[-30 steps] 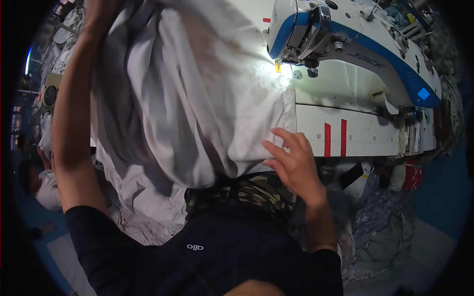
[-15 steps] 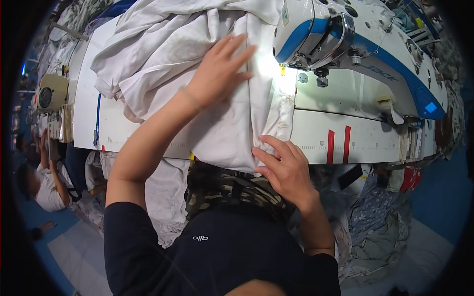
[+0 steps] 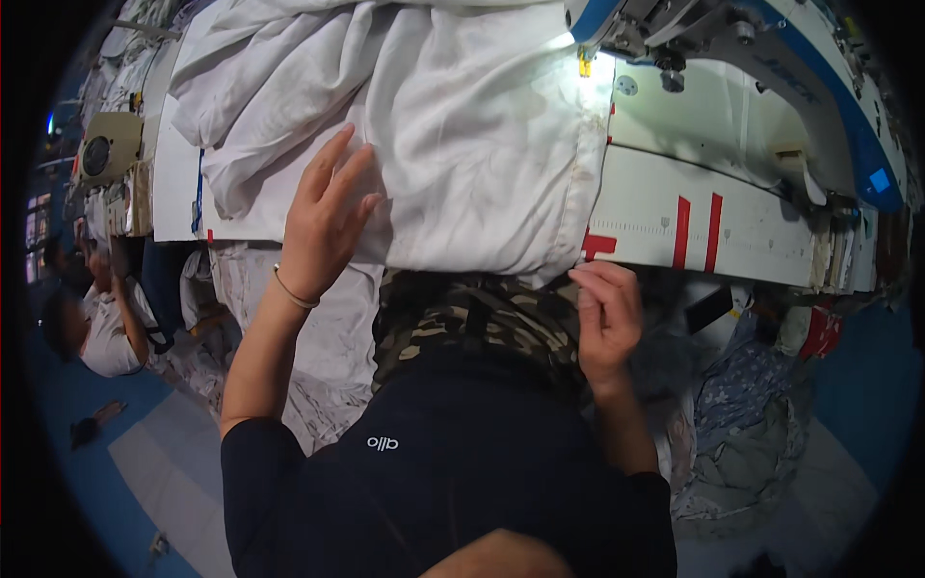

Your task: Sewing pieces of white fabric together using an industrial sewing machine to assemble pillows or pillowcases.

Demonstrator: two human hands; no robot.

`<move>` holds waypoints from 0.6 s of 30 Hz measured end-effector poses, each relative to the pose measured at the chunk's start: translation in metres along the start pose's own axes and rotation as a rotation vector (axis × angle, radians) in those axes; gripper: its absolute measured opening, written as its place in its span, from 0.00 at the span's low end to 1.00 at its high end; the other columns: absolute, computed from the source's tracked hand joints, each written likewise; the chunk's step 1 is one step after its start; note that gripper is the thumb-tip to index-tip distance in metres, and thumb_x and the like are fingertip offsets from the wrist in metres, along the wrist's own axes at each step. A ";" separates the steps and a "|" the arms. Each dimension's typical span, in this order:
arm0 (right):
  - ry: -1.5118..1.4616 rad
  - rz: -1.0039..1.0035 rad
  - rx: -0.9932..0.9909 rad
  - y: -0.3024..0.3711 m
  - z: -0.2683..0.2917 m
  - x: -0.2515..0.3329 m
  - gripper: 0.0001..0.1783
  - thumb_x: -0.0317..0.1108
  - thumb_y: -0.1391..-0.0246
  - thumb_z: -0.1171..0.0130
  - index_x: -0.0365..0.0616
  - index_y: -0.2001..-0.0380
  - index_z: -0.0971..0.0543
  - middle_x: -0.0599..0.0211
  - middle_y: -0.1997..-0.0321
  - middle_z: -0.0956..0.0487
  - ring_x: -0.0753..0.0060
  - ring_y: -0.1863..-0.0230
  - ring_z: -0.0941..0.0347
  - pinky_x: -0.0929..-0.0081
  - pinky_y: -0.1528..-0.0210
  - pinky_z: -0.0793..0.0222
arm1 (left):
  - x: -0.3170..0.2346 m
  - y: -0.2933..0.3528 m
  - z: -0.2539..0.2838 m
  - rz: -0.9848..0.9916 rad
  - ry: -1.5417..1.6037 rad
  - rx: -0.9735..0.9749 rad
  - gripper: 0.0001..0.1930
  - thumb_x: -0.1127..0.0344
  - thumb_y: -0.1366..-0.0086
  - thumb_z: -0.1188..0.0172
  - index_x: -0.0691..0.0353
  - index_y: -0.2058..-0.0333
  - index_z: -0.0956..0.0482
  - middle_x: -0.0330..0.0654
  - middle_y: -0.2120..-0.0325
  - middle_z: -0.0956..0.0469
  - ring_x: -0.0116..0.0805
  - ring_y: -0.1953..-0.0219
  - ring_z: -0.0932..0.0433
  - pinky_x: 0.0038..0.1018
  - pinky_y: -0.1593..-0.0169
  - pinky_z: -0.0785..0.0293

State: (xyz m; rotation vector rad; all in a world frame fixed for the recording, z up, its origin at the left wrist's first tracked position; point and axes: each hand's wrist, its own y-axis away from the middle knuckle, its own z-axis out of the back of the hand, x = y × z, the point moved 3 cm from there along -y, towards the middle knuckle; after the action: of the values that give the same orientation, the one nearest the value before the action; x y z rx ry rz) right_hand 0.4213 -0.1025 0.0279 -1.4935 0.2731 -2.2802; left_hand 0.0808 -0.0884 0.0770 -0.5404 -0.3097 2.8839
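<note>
Loosely, the white cloth [image 3: 462,144] lay spread across the table [image 3: 641,207], its right edge running up to the lit yellow part [image 3: 585,65] of the sewing machine [image 3: 800,72] and its near edge meeting the camouflage trousers [image 3: 472,318]. The left hand [image 3: 326,226] was at the cloth with its fingers apart, gripping nothing; whether they pressed down could not be told. The right hand [image 3: 609,318] was at the cloth's near right corner, its fingers together and curled, but I could not tell whether any fabric was pinched between them.

The likeliest trouble, to my mind, was that right edge going crooked: if the corner was not really held, a pull from the left could have swung it askew. The heaped folds at the far left could have dragged on the flatter part and rucked it. The thin band [image 3: 294,289] on the left wrist might have snagged a crease, and fingers straying near the yellow part could have been hurt if the machine ran.
</note>
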 end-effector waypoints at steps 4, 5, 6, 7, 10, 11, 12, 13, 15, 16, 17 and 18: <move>-0.431 -0.563 -0.120 0.059 -0.026 -0.054 0.15 0.21 0.34 0.45 0.33 0.46 0.23 0.62 0.40 0.27 0.75 0.48 0.27 0.76 0.45 0.30 | -0.006 0.013 -0.004 -0.041 -0.026 -0.012 0.27 0.68 0.35 0.34 0.61 0.37 0.26 0.53 0.32 0.34 0.58 0.31 0.35 0.44 0.30 0.37; -0.523 -0.640 -0.130 0.071 -0.039 -0.078 0.13 0.22 0.34 0.44 0.33 0.47 0.22 0.64 0.42 0.25 0.76 0.49 0.27 0.76 0.44 0.31 | -0.007 0.014 -0.009 -0.026 0.014 0.018 0.27 0.67 0.35 0.35 0.60 0.37 0.26 0.53 0.32 0.34 0.58 0.30 0.37 0.46 0.29 0.39; -0.618 -0.716 -0.131 0.078 -0.049 -0.095 0.12 0.23 0.34 0.43 0.34 0.49 0.21 0.65 0.44 0.23 0.78 0.49 0.27 0.76 0.43 0.32 | 0.003 0.020 -0.020 -0.043 0.004 0.042 0.28 0.66 0.34 0.35 0.58 0.36 0.27 0.53 0.32 0.34 0.59 0.30 0.37 0.47 0.30 0.39; -0.620 -0.720 -0.126 0.068 -0.053 -0.092 0.12 0.23 0.34 0.43 0.34 0.49 0.21 0.65 0.44 0.23 0.78 0.49 0.27 0.76 0.43 0.32 | 0.006 0.020 -0.026 -0.063 -0.071 0.012 0.27 0.66 0.34 0.35 0.58 0.36 0.26 0.53 0.32 0.34 0.59 0.31 0.37 0.47 0.29 0.40; -0.821 -0.597 0.169 0.051 -0.062 -0.062 0.09 0.24 0.34 0.41 0.36 0.52 0.20 0.70 0.51 0.19 0.82 0.52 0.26 0.78 0.44 0.33 | 0.010 0.033 -0.030 -0.067 -0.105 -0.072 0.25 0.69 0.35 0.35 0.59 0.39 0.24 0.53 0.34 0.31 0.57 0.33 0.34 0.46 0.31 0.37; -0.864 -0.615 0.150 0.057 -0.064 -0.052 0.07 0.25 0.34 0.40 0.37 0.54 0.20 0.72 0.55 0.19 0.83 0.54 0.26 0.80 0.45 0.33 | 0.011 0.038 -0.027 -0.045 -0.060 -0.128 0.24 0.72 0.36 0.35 0.59 0.40 0.22 0.53 0.36 0.29 0.56 0.35 0.30 0.44 0.33 0.33; -0.903 -0.633 0.128 0.061 -0.063 -0.042 0.05 0.25 0.34 0.39 0.37 0.56 0.20 0.73 0.58 0.18 0.84 0.55 0.27 0.81 0.46 0.33 | 0.005 0.044 -0.025 -0.050 -0.059 -0.129 0.24 0.72 0.36 0.35 0.59 0.40 0.22 0.53 0.36 0.29 0.56 0.35 0.30 0.44 0.33 0.33; -0.970 -0.639 0.088 0.064 -0.060 -0.030 0.04 0.24 0.33 0.41 0.38 0.57 0.21 0.71 0.58 0.18 0.83 0.56 0.25 0.81 0.47 0.32 | -0.006 0.053 -0.021 -0.002 0.048 -0.191 0.23 0.76 0.37 0.36 0.60 0.42 0.21 0.52 0.38 0.27 0.53 0.37 0.27 0.41 0.37 0.29; -1.034 -0.678 0.057 0.070 -0.051 -0.021 0.04 0.24 0.33 0.41 0.39 0.57 0.21 0.69 0.58 0.17 0.82 0.56 0.24 0.80 0.48 0.30 | -0.034 0.068 -0.012 -0.001 0.171 -0.255 0.21 0.84 0.39 0.41 0.63 0.47 0.18 0.50 0.46 0.21 0.45 0.48 0.18 0.31 0.50 0.21; -1.103 -0.716 0.037 0.071 -0.050 -0.017 0.04 0.24 0.33 0.41 0.40 0.57 0.22 0.68 0.58 0.17 0.81 0.57 0.22 0.80 0.49 0.29 | -0.047 0.079 -0.013 0.100 0.373 -0.142 0.18 0.83 0.38 0.41 0.64 0.50 0.17 0.48 0.51 0.18 0.41 0.54 0.18 0.29 0.51 0.22; -1.095 -0.734 0.024 0.069 -0.048 -0.011 0.05 0.23 0.33 0.41 0.40 0.55 0.24 0.66 0.58 0.17 0.79 0.58 0.21 0.78 0.52 0.27 | -0.059 0.086 -0.021 0.129 0.588 -0.022 0.13 0.79 0.35 0.40 0.65 0.52 0.17 0.45 0.56 0.17 0.35 0.59 0.18 0.26 0.54 0.23; -1.100 -0.731 0.028 0.068 -0.048 -0.007 0.05 0.23 0.33 0.41 0.40 0.55 0.24 0.66 0.58 0.17 0.79 0.58 0.21 0.78 0.52 0.27 | -0.065 0.103 -0.035 0.277 0.801 0.177 0.10 0.73 0.29 0.41 0.67 0.52 0.17 0.41 0.55 0.16 0.29 0.57 0.20 0.24 0.52 0.26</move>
State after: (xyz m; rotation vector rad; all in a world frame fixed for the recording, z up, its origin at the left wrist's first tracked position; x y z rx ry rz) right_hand 0.3954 -0.1632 -0.0227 -2.8444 -0.7102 -1.4404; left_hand 0.1379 -0.1959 0.0423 -1.7109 0.1562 2.6009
